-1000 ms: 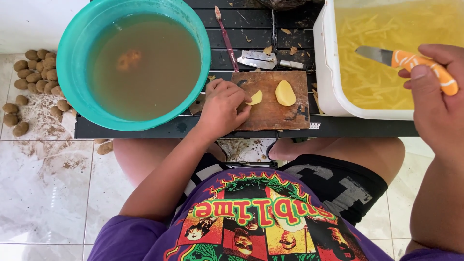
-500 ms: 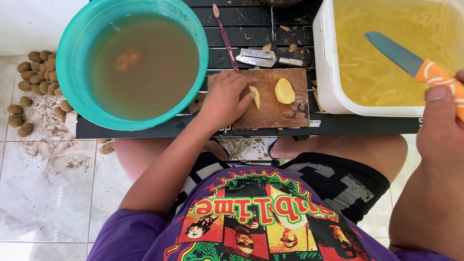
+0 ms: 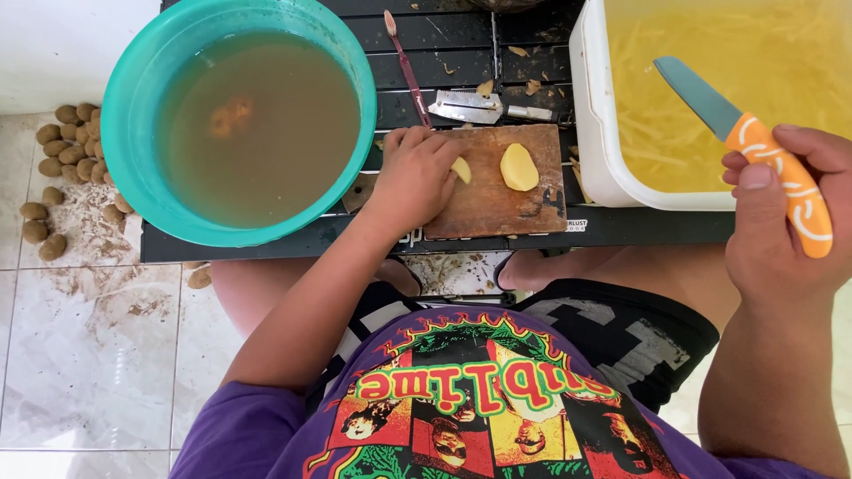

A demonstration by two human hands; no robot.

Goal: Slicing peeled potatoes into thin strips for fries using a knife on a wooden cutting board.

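the left hand (image 3: 413,177) is clamped on a potato piece (image 3: 460,168) on the cutting board (image 3: 493,200). the right hand (image 3: 781,222) grips an orange-handled knife (image 3: 741,133), blade toward 10 o'clock over the white tub (image 3: 593,115). another potato half (image 3: 519,167) lies at 3 o'clock of the first.

Desk (image 3: 461,44): black slatted metal, carrying everything but the heap of potatoes.
Left: round teal plastic basin (image 3: 133,89) of murky water.
Middle, near edge: brown wooden cutting board (image 3: 506,200), right of the basin.
On the board: left hand (image 3: 413,177) at its left end, on a pale peeled potato piece (image 3: 461,169); a second peeled potato half (image 3: 519,167) just right of it.
Behind the board: flat metal peeler blade (image 3: 466,106) and slim red-handled tool (image 3: 406,66).
Right: white rectangular plastic tub (image 3: 596,115) of cut potato strips in water.
Over the tub's near right: right hand (image 3: 781,231) gripping an orange-handled knife (image 3: 745,133).
Floor, far left: heap of small brown unpeeled potatoes (image 3: 67,151).
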